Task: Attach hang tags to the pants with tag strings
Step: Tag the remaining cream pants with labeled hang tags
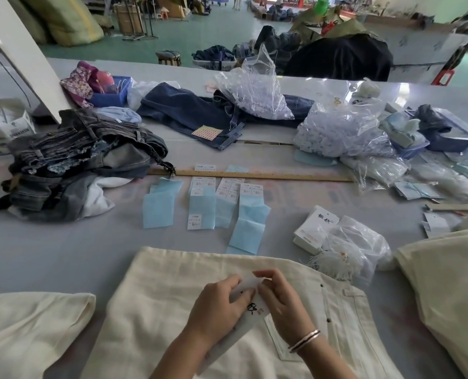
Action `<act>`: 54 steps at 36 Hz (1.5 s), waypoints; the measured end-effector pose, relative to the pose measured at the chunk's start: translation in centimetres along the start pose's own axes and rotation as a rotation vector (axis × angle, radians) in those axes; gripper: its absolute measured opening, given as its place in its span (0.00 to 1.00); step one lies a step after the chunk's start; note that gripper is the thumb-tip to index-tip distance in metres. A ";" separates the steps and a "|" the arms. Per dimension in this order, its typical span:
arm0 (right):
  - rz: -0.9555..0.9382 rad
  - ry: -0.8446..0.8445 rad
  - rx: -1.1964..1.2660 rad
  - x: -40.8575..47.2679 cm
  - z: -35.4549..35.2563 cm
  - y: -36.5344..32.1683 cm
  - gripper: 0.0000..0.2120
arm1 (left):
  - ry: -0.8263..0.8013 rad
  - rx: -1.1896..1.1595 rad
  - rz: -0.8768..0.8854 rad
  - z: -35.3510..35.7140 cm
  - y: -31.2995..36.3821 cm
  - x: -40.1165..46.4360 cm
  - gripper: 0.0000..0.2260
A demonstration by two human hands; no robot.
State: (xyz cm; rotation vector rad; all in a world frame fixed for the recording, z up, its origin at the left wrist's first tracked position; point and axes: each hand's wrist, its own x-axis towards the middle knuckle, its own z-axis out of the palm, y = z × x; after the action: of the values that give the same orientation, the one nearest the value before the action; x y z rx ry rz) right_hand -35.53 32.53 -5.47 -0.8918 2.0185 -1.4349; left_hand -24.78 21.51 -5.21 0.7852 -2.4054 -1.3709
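Two hands are seen at work over a pair of cream pants (172, 310) spread on the grey table (50, 255), waistband to the right. A white hang tag (250, 302) printed with black characters is held between them above the back pocket (284, 337): the left hand (219, 305) is curled around the tag's left edge, while the right hand (279, 299) pinches its upper end with thumb and fingertips. Silver bangles (305, 341) are worn on the right wrist. Whether a string is already threaded cannot be told.

Just beyond the pants, to the right, a clear bag of white tag strings (347, 250) lies touching a stack of white hang tags (313, 229). Further cream garments are seen at the left (30, 332) and right (451, 283) edges.

Farther out, blue and white label sheets (211, 203) are laid in rows before a wooden ruler (254, 175). Behind it — a heap of faded jeans (77, 160) at the left, dark blue jeans (189, 110) in the middle, and bulging clear bags of small white pieces (334, 127) at the right.
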 end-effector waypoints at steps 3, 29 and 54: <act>0.071 0.067 0.040 0.0 0.2 0.8 0.10 | 0.053 0.025 -0.001 0.6 0.2 -0.1 0.11; 0.503 0.599 0.440 0.3 -13.8 12.1 0.10 | -0.524 0.467 -0.125 16.1 3.8 7.9 0.15; 0.715 0.659 0.729 0.0 -15.7 14.6 0.04 | -0.555 0.269 0.005 23.2 6.3 14.5 0.09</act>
State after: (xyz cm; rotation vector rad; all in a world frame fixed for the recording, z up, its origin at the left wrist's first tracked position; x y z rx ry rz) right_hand -49.99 45.57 -14.35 0.6199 1.6653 -1.9010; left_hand -49.72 32.27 -12.48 0.4971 -3.0618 -1.4258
